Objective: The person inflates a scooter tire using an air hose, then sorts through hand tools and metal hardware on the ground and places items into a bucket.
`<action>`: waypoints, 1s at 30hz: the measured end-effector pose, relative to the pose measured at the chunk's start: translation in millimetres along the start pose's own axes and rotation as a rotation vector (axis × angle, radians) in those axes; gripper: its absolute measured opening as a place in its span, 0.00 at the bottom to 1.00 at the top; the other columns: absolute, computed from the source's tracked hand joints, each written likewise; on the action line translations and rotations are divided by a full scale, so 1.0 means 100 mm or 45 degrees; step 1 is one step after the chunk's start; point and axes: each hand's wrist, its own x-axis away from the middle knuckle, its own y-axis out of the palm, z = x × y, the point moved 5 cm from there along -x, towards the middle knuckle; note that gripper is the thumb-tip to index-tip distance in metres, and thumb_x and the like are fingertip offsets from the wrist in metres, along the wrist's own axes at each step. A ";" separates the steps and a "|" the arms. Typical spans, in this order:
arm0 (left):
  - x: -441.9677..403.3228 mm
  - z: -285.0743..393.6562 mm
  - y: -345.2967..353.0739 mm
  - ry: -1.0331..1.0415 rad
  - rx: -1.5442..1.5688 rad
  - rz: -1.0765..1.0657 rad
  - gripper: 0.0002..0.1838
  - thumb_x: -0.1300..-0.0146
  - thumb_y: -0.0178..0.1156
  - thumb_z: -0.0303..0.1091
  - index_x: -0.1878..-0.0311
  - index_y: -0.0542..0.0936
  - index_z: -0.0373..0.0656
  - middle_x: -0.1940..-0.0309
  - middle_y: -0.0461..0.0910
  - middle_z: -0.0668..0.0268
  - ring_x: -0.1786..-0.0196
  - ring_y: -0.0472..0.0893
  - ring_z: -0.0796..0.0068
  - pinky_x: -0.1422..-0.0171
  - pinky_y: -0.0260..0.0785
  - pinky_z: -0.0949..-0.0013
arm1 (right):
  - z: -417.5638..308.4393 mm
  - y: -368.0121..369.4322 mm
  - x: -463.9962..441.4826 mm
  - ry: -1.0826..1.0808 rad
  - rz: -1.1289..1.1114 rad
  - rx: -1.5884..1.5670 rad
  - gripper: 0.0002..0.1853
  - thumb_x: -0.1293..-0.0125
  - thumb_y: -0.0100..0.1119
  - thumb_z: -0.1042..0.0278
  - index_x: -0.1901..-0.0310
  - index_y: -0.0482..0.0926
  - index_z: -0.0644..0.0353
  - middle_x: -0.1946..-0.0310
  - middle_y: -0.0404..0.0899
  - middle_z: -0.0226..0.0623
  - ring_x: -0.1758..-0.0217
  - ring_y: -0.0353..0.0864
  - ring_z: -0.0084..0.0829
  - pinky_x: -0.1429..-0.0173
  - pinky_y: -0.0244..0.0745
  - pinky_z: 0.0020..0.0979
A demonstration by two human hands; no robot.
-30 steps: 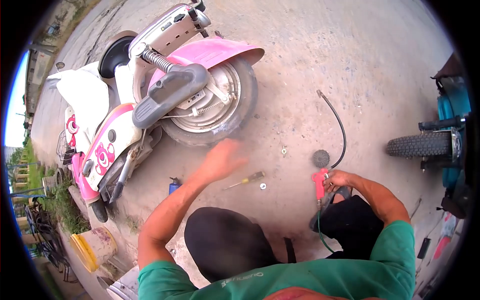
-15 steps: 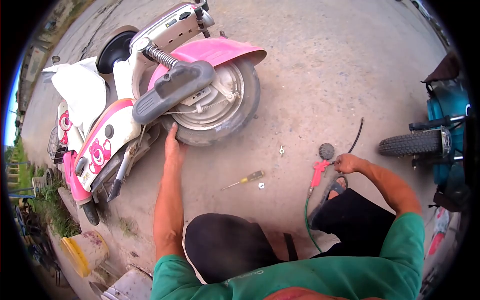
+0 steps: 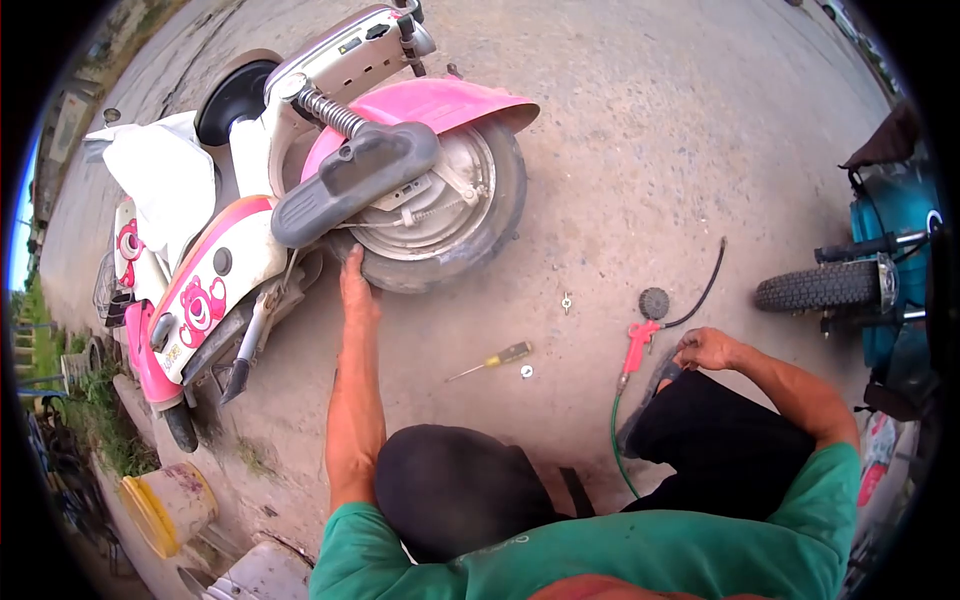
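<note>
My left hand (image 3: pixel 358 290) is at the lower edge of the scooter's rear tyre (image 3: pixel 440 275), thumb on its side and the other fingers mostly hidden; it looks closed on the rubber. Over my right knee and sandal, my right hand (image 3: pixel 704 350) is closed with its fingertips together; anything between them is too small to make out. Just left of it, the red inflator gun (image 3: pixel 638 345) with a round gauge (image 3: pixel 653 303) and black hose (image 3: pixel 710 285) lies on the ground. A yellow-handled screwdriver (image 3: pixel 507 354), a washer (image 3: pixel 527 372) and a small metal part (image 3: pixel 567 303) lie between my hands.
The pink and white scooter (image 3: pixel 225 235) stands at the left. At the right is a teal vehicle (image 3: pixel 890 290) with a knobbly tyre (image 3: pixel 815 288). A yellow-rimmed bucket (image 3: pixel 180 505) lies at the lower left. The green hose (image 3: pixel 614 440) runs beside my right foot.
My left hand moved left onto the rear tyre and has stayed there. My right hand has let go of the inflator hose and drawn back toward my knee. The inflator now lies free.
</note>
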 end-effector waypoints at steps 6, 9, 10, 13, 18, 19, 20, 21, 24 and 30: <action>0.11 0.03 0.10 -0.028 -0.002 0.034 0.37 0.27 0.65 0.50 0.23 0.67 0.40 0.24 0.70 0.63 0.22 0.68 0.62 0.15 0.55 0.55 | 0.03 0.04 -0.09 -0.075 0.005 -0.115 0.18 0.33 0.64 0.62 0.50 0.85 0.69 0.66 0.88 0.41 0.64 0.89 0.30 0.54 0.83 0.34; 0.06 0.10 0.11 -0.033 -0.028 0.036 0.40 0.27 0.65 0.53 0.21 0.65 0.40 0.22 0.68 0.62 0.21 0.67 0.62 0.14 0.54 0.56 | 0.10 0.08 -0.09 -0.062 -0.012 -0.133 0.17 0.32 0.64 0.63 0.50 0.85 0.69 0.65 0.88 0.40 0.64 0.88 0.29 0.55 0.83 0.33; 0.05 0.12 0.12 -0.025 -0.036 0.038 0.40 0.27 0.65 0.53 0.21 0.65 0.40 0.22 0.68 0.62 0.21 0.67 0.62 0.14 0.54 0.56 | 0.11 0.09 -0.09 -0.055 -0.017 -0.135 0.17 0.32 0.64 0.63 0.50 0.85 0.69 0.65 0.88 0.40 0.64 0.88 0.29 0.55 0.83 0.33; 0.00 0.25 0.14 -0.020 -0.102 0.011 0.41 0.26 0.63 0.54 0.21 0.64 0.38 0.21 0.67 0.62 0.21 0.66 0.63 0.15 0.55 0.57 | 0.19 0.09 -0.13 -0.044 -0.022 -0.058 0.17 0.32 0.65 0.64 0.50 0.84 0.69 0.65 0.88 0.40 0.64 0.88 0.28 0.55 0.83 0.33; -0.13 0.26 0.06 -0.011 -0.123 0.001 0.42 0.25 0.62 0.55 0.20 0.62 0.37 0.20 0.65 0.61 0.20 0.65 0.62 0.14 0.53 0.58 | 0.32 0.07 -0.24 -0.041 -0.065 -0.213 0.16 0.31 0.65 0.66 0.49 0.82 0.72 0.63 0.88 0.41 0.61 0.89 0.30 0.53 0.84 0.32; -0.11 0.24 0.07 -0.006 -0.115 -0.011 0.41 0.25 0.62 0.55 0.20 0.63 0.37 0.20 0.65 0.61 0.20 0.66 0.63 0.14 0.54 0.58 | 0.29 0.05 -0.23 -0.048 -0.066 -0.236 0.16 0.31 0.64 0.66 0.50 0.82 0.72 0.64 0.88 0.40 0.63 0.88 0.29 0.55 0.83 0.31; -0.07 0.21 0.07 0.004 -0.101 -0.014 0.41 0.25 0.62 0.55 0.21 0.63 0.37 0.20 0.65 0.61 0.20 0.66 0.63 0.14 0.54 0.58 | 0.25 0.04 -0.23 -0.056 -0.065 -0.260 0.16 0.32 0.64 0.67 0.50 0.82 0.72 0.65 0.87 0.39 0.64 0.87 0.27 0.56 0.83 0.30; -0.02 0.18 0.10 0.014 -0.087 -0.017 0.40 0.25 0.62 0.55 0.21 0.63 0.38 0.21 0.65 0.61 0.21 0.66 0.63 0.14 0.54 0.59 | 0.21 0.03 -0.22 -0.049 -0.068 -0.252 0.15 0.32 0.63 0.67 0.51 0.82 0.72 0.66 0.86 0.38 0.64 0.86 0.27 0.56 0.83 0.31; 0.22 0.04 0.19 0.011 -0.066 0.032 0.38 0.24 0.60 0.56 0.21 0.64 0.43 0.21 0.67 0.63 0.21 0.67 0.62 0.16 0.56 0.52 | 0.20 0.02 -0.23 -0.042 -0.071 -0.266 0.15 0.32 0.63 0.68 0.50 0.82 0.73 0.65 0.87 0.39 0.64 0.87 0.28 0.57 0.83 0.31; 0.64 -0.38 0.30 -0.075 -0.199 0.057 0.40 0.28 0.62 0.60 0.22 0.65 0.47 0.26 0.71 0.62 0.28 0.73 0.61 0.27 0.68 0.45 | 0.24 0.02 -0.29 -0.039 -0.106 -0.328 0.15 0.30 0.61 0.70 0.48 0.80 0.74 0.63 0.87 0.42 0.66 0.88 0.30 0.58 0.84 0.32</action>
